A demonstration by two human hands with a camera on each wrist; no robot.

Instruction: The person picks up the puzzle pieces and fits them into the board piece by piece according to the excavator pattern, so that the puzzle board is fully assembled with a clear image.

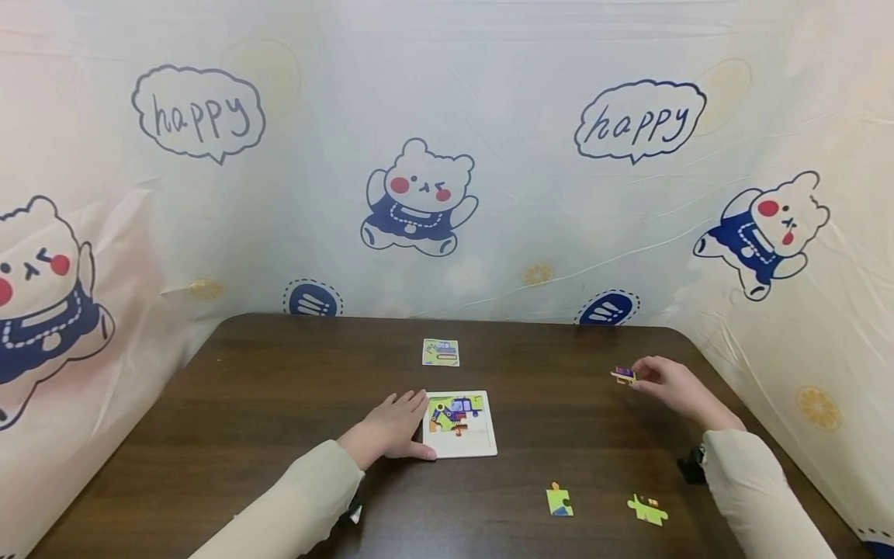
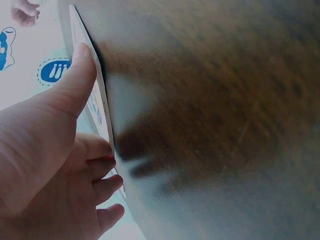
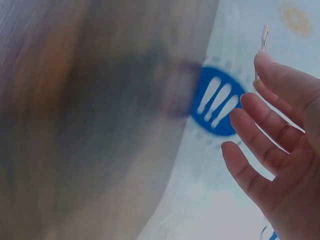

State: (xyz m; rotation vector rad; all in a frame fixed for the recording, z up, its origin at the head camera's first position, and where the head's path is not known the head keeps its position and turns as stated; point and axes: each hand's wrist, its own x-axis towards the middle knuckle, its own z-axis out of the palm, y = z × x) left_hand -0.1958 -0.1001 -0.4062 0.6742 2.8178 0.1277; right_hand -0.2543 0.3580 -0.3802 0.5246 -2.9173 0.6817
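This is a small space screened off by pale, creased sheeting, which hangs behind the dark wood-grained desk and along both its sides; whether it stands in a home or a studio cannot be told. The sheeting is printed with cartoon bears, speech bubbles reading "happy" and orange slices.

Bear-printed backdrop behind dark wooden table
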